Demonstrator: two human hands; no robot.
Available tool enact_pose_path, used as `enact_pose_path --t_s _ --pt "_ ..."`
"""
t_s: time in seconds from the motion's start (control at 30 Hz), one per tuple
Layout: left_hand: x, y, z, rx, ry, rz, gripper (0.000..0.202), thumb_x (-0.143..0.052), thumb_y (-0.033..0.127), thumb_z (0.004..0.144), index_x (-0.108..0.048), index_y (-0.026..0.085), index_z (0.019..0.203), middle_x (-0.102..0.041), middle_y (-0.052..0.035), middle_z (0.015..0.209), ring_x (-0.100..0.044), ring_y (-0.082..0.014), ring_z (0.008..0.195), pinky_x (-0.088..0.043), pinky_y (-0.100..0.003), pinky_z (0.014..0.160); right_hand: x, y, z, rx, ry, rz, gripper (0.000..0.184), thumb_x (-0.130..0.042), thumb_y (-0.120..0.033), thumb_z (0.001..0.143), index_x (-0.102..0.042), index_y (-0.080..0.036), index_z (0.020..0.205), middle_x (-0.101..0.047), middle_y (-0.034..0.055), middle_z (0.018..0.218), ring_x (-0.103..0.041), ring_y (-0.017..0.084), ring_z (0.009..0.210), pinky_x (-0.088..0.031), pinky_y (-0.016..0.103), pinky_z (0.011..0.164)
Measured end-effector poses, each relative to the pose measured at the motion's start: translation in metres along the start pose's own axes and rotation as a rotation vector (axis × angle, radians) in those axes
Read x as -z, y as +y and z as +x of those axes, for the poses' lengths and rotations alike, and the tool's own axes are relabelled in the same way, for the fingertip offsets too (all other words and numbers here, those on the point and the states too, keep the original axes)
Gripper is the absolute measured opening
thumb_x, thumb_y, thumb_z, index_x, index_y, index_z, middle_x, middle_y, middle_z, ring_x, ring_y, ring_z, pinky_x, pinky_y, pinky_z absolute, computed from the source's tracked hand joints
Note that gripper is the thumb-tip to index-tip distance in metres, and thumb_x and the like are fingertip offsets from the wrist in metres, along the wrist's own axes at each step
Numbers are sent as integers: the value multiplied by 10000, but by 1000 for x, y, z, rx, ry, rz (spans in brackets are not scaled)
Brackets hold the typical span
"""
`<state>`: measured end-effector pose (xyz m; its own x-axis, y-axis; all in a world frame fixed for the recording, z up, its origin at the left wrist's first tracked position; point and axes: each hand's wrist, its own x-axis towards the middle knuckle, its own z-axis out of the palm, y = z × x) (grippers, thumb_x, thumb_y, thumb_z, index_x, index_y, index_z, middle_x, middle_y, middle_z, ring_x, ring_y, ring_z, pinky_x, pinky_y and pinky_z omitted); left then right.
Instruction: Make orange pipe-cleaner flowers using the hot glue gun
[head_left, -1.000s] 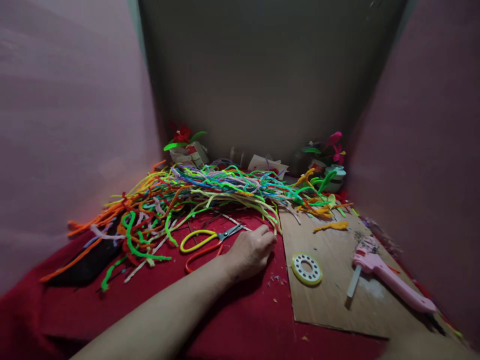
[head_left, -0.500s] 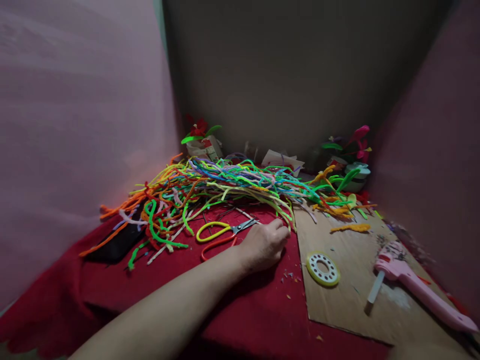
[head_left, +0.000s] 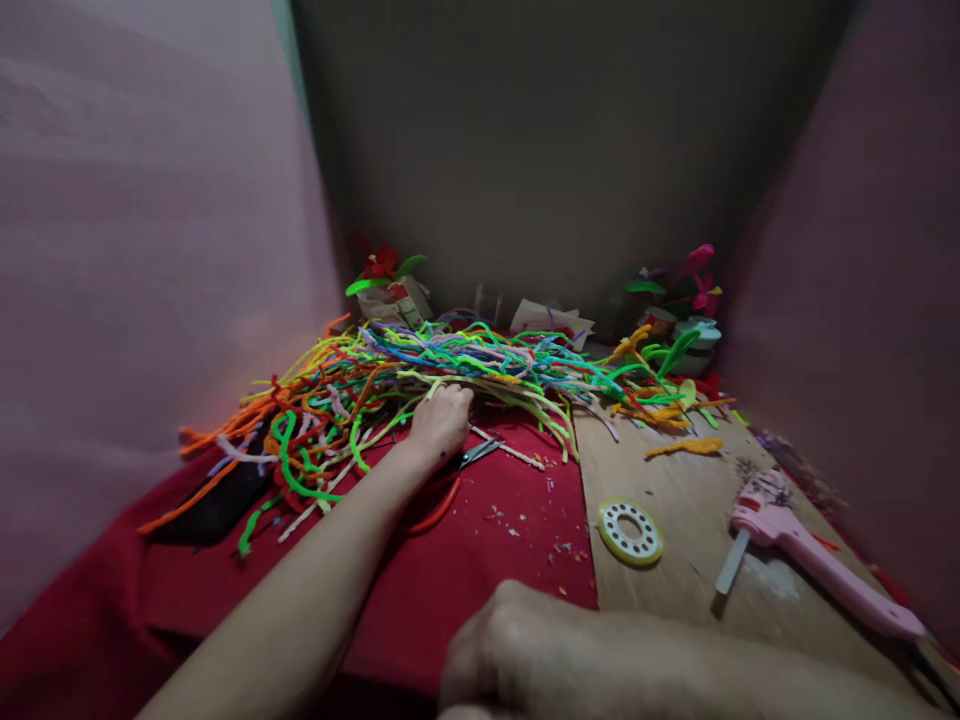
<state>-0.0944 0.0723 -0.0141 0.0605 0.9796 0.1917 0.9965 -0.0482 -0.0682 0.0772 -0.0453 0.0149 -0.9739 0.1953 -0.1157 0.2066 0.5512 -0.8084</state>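
Left hand (head_left: 442, 420) curled among pipe cleaners (head_left: 480, 365), grip unclear, scissors (head_left: 480, 452) beneath; right hand (head_left: 504, 648) near, fisted, contents unclear. Far-right pot (head_left: 699, 346) holds pink flower (head_left: 694, 262).

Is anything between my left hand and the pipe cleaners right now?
Nothing visible. The left hand rests on the near edge of the pipe cleaners, fingers touching the strands. The scissors lie beside and partly under the wrist, not between them.

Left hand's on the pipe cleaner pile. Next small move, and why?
Probably pinch a single strand at the near edge and draw it out. The left hand lies on the tangled pipe cleaner pile, fingers curled into it; the right hand is balled up well short of it.
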Motion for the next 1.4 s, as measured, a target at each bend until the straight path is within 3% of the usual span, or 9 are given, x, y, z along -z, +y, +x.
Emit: enact_pose_path --t_s 0.17,0.37,0.53,0.77,1.0,1.1,1.2,1.4 --pt "18 -5 -5 -75 -62 31 250 -407 122 765 -635 169 859 -662 -107 832 -601 -227 866 -413 -313 747 -16 32 9 -140 175 125 333 -493 -362 822 -665 -107 696 -448 -42 517 -383 52 472 -283 144 418" --pt "18 -14 -4 -128 -143 33 228 -445 124 712 -654 185 779 -674 -97 769 -620 -229 770 -413 -296 670 -17 33 15 -210 191 280 285 -482 -272 810 -682 -95 711 -563 -8 565 -488 64 505 -344 137 468" --pt "16 -11 -4 -100 -141 32 228 -446 114 702 -643 194 786 -671 -80 781 -616 -209 757 -409 -273 641 -20 35 15 -173 202 184 311 -474 -314 820 -693 -113 729 -591 2 577 -492 70 515 -330 147 464" --pt "20 -8 -8 -126 -118 8 203 -463 101 704 -636 183 771 -657 -85 760 -603 -220 744 -404 -290 646 -22 38 13 -129 225 61 332 -466 -363 830 -647 -129 680 -466 -39 534 -395 50 482 -267 157 434" --pt "10 2 -7 -194 -13 -46 213 -502 298 809 -611 179 949 -637 -77 935 -553 -207 893 -406 -282 749 -25 39 13 -120 226 19 320 -467 -363 824 -614 -142 645 -401 -54 520 -351 45 469 -234 171 430" --pt "4 8 -7 -225 4 -50 228 -492 330 826 -629 185 937 -634 -72 901 -542 -206 884 -399 -293 768 -25 39 14 -91 253 4 313 -469 -351 821 -605 -142 633 -399 -54 522 -337 45 469 -230 175 435" --pt "-3 12 -7 -248 5 -44 251 -458 337 844 -654 179 835 -629 -78 842 -541 -209 848 -396 -307 760 -24 39 14 -84 261 1 310 -473 -346 818 -604 -139 626 -417 -50 524 -333 48 475 -240 176 447" --pt "-11 14 -8 -222 16 -58 233 -411 217 849 -637 171 819 -619 -81 822 -537 -205 829 -407 -300 718 -22 37 14 -115 237 22 307 -477 -337 811 -615 -137 624 -428 -45 514 -332 53 473 -231 179 432"
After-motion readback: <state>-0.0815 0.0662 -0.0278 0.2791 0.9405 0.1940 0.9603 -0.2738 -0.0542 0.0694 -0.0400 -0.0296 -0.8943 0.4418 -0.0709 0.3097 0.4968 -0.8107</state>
